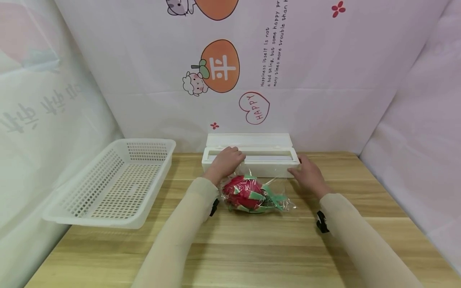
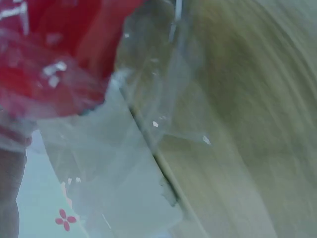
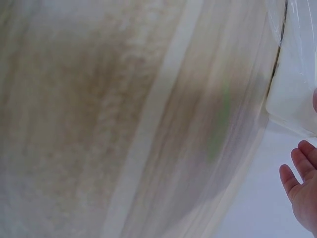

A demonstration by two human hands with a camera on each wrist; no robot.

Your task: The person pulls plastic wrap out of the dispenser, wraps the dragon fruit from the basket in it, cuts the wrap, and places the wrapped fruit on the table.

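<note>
A white lidded box (image 1: pixel 268 169), long and narrow, stands against the back wall with its lid (image 1: pixel 248 140) raised. My left hand (image 1: pixel 227 162) lies over its front left part, fingertips mostly hidden and bent toward the opening; what they hold I cannot tell. At the box's right end, my right hand (image 1: pixel 309 174) grips the corner, thumb on the front face; several of its fingers (image 3: pixel 304 161) show spread beside that end in the right wrist view. A dragon fruit (image 1: pixel 245 194), red with green scales, lies before the box in clear cling film (image 2: pixel 163 119).
A white perforated basket (image 1: pixel 153 200) sits at the left of the wooden table (image 1: pixel 259 256). White printed sheets form the back wall (image 1: pixel 317 100) and both sides. Loose film trails from the fruit's right end. Each wrist carries a black strap.
</note>
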